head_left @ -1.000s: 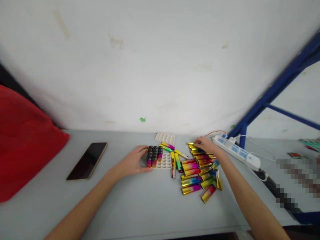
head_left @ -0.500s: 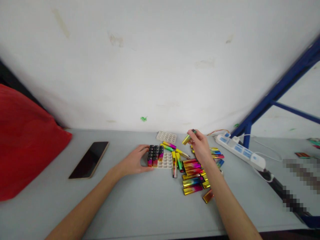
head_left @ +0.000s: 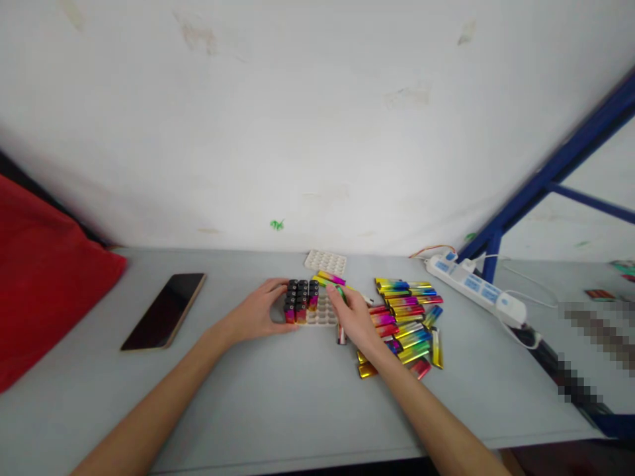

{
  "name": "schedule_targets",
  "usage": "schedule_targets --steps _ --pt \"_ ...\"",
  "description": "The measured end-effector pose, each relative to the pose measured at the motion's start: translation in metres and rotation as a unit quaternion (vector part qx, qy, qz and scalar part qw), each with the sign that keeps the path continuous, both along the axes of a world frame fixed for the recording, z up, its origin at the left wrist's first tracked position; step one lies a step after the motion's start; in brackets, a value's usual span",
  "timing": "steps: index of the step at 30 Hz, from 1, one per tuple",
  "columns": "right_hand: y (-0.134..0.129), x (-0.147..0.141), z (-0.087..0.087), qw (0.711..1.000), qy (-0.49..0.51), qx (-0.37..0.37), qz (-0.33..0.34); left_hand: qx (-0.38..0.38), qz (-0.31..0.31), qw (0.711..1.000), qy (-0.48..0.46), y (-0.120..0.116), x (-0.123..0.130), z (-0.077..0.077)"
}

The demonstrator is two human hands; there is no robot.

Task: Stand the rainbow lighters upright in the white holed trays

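Note:
A white tray with round pockets (head_left: 326, 312) lies on the table, its left part filled with upright lighters (head_left: 297, 299) that have black tops and shiny pink-gold bodies. My left hand (head_left: 260, 309) curls round the left side of this tray, fingers behind and thumb in front, steadying it and the standing lighters. Over the tray's right edge, my right hand (head_left: 353, 316) pinches a lighter (head_left: 340, 291), mostly hidden by the fingers, with a bit of green showing. Right of that hand lies a loose pile of metallic, rainbow-coloured lighters (head_left: 409, 320).
A second white tray (head_left: 326, 262) lies behind, near the wall. On the left are a phone (head_left: 166, 311) and a red cloth-like item (head_left: 49, 277). A white power strip (head_left: 476, 291) with cables runs along the right, beside a blue metal frame (head_left: 526, 198).
My right hand has come left and down from above the pile to the tray, carrying the lighter. My left hand stays at the tray's left side. The view has shifted slightly.

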State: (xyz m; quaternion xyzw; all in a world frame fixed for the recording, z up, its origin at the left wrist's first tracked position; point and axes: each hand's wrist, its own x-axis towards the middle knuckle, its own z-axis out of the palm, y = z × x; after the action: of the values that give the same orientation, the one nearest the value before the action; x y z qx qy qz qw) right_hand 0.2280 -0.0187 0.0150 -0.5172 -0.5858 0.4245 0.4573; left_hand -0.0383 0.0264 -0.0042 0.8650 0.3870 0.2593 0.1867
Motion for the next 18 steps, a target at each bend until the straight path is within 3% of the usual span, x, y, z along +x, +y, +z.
schedule_targets --steps 4,13,18 --pt "-0.0037 -0.0026 0.0005 0.997 -0.067 0.044 -0.017 -0.003 -0.002 1.0 -0.005 0.0003 -0.0004 -0.0007" --pt "-0.0072 -0.0046 0.0011 0.991 -0.102 0.08 -0.012 0.007 -0.001 1.0 0.016 0.0013 -0.0009 -0.002" --pt "-0.0076 0.0007 0.0032 0.975 -0.147 0.165 0.018 0.001 -0.004 1.0 0.011 0.0001 -0.0001 -0.0014"
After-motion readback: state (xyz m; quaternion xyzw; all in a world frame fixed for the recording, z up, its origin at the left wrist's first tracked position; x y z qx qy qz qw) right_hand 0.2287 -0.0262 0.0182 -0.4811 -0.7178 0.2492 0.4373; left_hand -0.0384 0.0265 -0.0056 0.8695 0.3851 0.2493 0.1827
